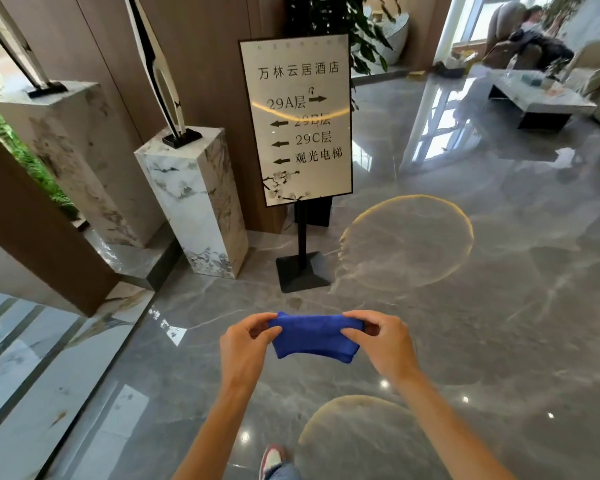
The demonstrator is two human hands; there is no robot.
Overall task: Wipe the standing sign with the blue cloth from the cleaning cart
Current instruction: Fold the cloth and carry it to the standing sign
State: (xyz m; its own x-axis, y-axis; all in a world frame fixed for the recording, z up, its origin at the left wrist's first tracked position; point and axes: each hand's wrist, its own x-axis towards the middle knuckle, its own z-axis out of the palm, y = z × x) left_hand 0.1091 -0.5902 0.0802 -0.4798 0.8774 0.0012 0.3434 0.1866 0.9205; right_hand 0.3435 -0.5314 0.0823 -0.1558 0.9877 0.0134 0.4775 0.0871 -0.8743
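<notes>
While our left hand (246,344) and right hand (381,341) pinch the cloth (314,337) by its ends, it sags soft and light (best kept folded flat). We face the sign (297,119) ahead, well apart, unwiped.

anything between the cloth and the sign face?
Nothing visible. Both hands, left and right, hold the cloth over bare floor. The sign stands straight ahead, its face unobstructed; the pedestal stands off to its left.
</notes>
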